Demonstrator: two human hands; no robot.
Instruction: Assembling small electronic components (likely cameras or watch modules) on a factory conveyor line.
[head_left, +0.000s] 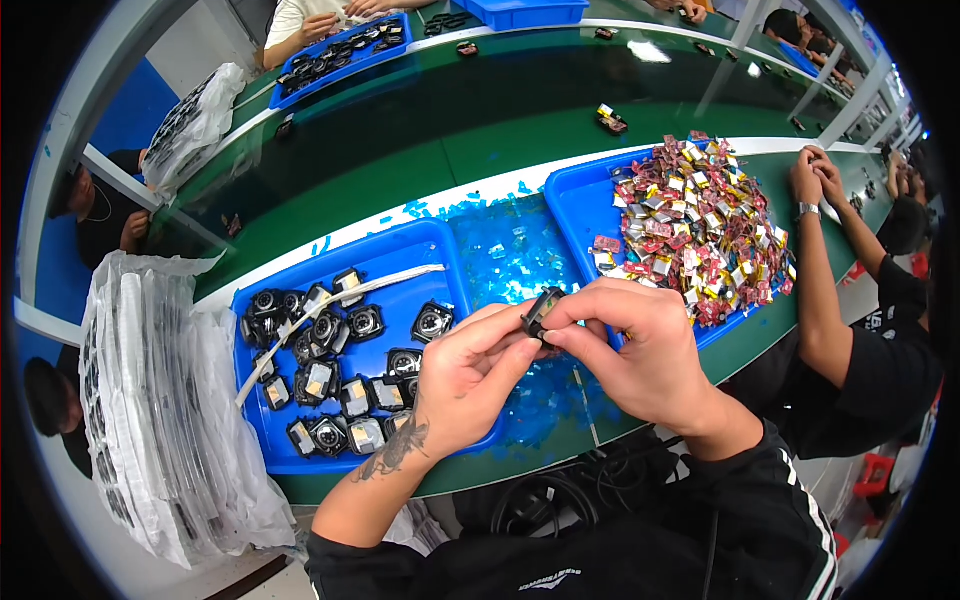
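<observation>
Between both hands, above the gap between two blue trays, is a small black watch case (pixel 541 311), tilted on edge. My left hand (pixel 468 372) pinches it with thumb and fingers from the left. From the right, the closed thumb and fingers of my right hand (pixel 640 340) meet at the same piece; the fingers hide part of it. To the left, a blue tray (pixel 405 245) holds several similar black watch cases (pixel 327 330), some face up, some showing pale backs. A white strip (pixel 345 293) lies across them.
At right a blue tray (pixel 580 190) carries a heap of red circuit boards with silver and yellow parts (pixel 690 225). Blue film scraps (pixel 505 240) litter the green bench between the trays. Stacked plastic-wrapped trays (pixel 150 400) stand at left. A co-worker's arms (pixel 825 260) are at right.
</observation>
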